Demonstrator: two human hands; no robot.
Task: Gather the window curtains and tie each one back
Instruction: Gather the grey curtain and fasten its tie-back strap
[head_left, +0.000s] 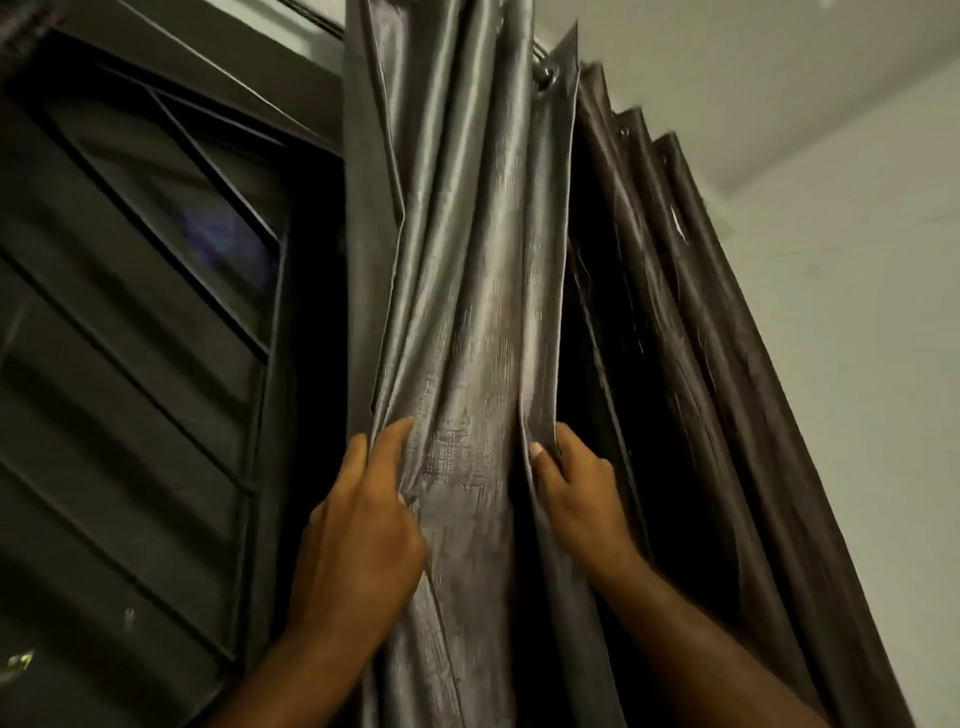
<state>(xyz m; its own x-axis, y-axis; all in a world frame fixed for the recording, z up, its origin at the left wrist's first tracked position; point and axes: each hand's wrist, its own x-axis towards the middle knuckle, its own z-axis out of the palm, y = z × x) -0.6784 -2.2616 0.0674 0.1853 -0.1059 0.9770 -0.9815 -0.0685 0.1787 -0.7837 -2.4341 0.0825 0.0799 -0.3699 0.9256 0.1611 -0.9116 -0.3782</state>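
Hands, two: left hand (358, 525), right hand (576, 493), fingers curled, gripping opposite edges of the silver-grey curtain (478, 291), one. Darker curtain (701, 312), one, just beside. Window (156, 249), one.

Grey curtain (467, 312) on overhead rod (318, 16)

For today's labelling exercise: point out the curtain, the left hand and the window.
curtain (467, 291), head view, on its gathered middle folds.
left hand (358, 519), head view, on its back.
window (208, 223), head view, on the dark glass pane.
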